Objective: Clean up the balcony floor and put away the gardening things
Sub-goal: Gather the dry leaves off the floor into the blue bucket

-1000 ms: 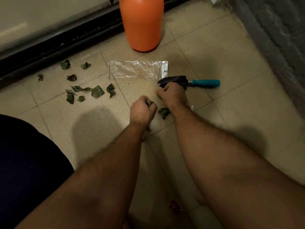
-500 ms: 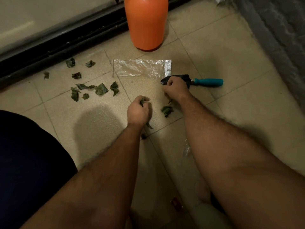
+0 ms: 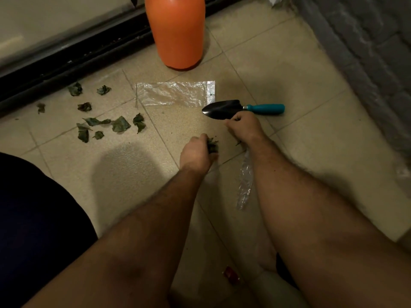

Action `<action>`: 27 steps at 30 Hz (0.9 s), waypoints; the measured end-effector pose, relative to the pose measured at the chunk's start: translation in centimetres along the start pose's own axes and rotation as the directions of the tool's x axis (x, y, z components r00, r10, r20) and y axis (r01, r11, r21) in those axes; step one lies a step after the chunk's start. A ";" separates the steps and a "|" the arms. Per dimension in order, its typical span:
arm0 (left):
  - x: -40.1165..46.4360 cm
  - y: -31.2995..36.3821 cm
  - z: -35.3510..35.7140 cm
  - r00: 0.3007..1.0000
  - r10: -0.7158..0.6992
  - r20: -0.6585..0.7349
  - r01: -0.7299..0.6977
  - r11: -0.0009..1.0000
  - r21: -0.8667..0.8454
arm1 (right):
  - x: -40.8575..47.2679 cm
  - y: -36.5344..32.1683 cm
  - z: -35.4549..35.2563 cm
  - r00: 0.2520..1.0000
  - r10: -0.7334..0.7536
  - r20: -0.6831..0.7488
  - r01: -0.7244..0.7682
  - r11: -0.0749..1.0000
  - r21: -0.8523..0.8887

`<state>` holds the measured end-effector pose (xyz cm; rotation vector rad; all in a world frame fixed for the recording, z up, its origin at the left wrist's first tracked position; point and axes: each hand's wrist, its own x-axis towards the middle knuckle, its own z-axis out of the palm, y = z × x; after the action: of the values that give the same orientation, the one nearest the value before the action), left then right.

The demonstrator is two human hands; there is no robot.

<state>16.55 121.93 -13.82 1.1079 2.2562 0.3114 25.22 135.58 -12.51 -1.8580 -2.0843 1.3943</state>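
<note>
- The left hand point(image 3: 195, 152) is clutching crumpled dry leaves point(image 3: 212, 146): light, brittle, so bunching gently.
- The right hand point(image 3: 241, 127) is curling closed; contents unclear.
- Loose leaves point(image 3: 120, 124) are lying near the floor's point(image 3: 289, 74) door-side edge.

Glossy metal trowel blade point(image 3: 222, 109)

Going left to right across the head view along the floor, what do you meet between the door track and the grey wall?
Scattered leaves → clear plastic bag → left hand gripping a wad of leaves → right hand → trowel's teal handle → grey wall.
</note>
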 end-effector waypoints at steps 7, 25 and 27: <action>-0.4 -2.1 -3.3 0.928 -0.330 -0.172 0.212 0.848 -0.486 | -0.6 -1.3 0.8 0.989 -0.064 0.133 0.061 0.998 0.025; -10.1 -7.2 0.3 0.883 -0.465 -0.069 0.416 0.841 -0.346 | -5.2 -5.8 8.2 0.797 -0.041 0.602 0.427 0.744 -0.514; -10.7 -7.1 1.0 0.902 -0.427 -0.059 0.392 0.870 -0.301 | -4.2 -6.6 6.6 0.806 -0.058 0.589 0.323 0.877 -0.356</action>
<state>17.70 109.10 -13.34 0.4533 2.3918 0.5157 17.61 129.05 -10.30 -1.3537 -3.0064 1.6755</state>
